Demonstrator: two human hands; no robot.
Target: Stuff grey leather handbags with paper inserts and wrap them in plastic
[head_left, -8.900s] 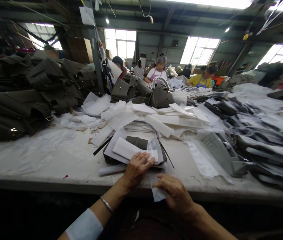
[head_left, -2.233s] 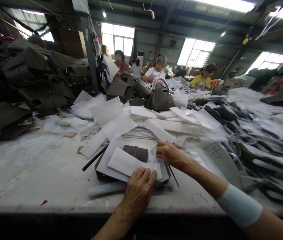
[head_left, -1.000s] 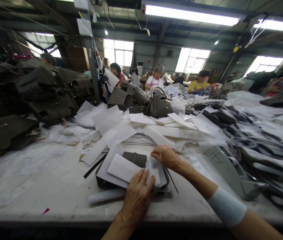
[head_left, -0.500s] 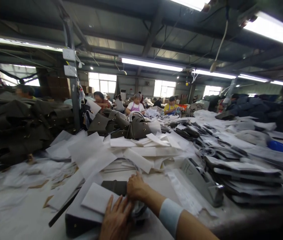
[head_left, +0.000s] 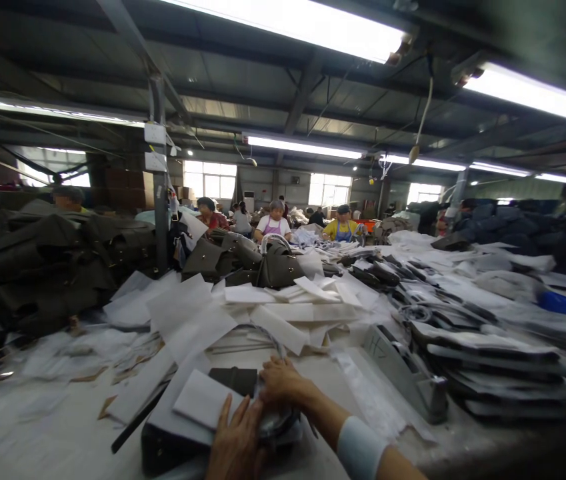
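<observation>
Right hand (head_left: 281, 383) drawn in onto bag (head_left: 161, 453), grip unclear; left hand (head_left: 235, 445) flat on paper (head_left: 203, 407).

Near lie one flat dark leather bag (head_left: 163, 453), one folded white paper sheet (head_left: 203, 407) and two hands, left hand (head_left: 235, 443) and right hand (head_left: 280, 383); far sit at least five people (head_left: 273, 225).

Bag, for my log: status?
Left hand flat on paper atop bag. Right hand curled at clear wrap. Behind, loose sheets piled.
</observation>
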